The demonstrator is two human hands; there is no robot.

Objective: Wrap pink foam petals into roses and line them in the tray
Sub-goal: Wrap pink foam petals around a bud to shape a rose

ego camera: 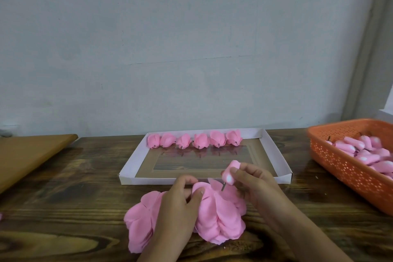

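Two hands, six tray roses

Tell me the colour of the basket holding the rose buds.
Orange, perforated with small holes: the basket, clearest in the head view.

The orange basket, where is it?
In the head view, the orange basket sits on the table's far right, right of the tray.

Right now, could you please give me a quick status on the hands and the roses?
Right hand pinches a bud. Left hand lifts a petal off the pile. Six roses in tray. Nothing blocking.
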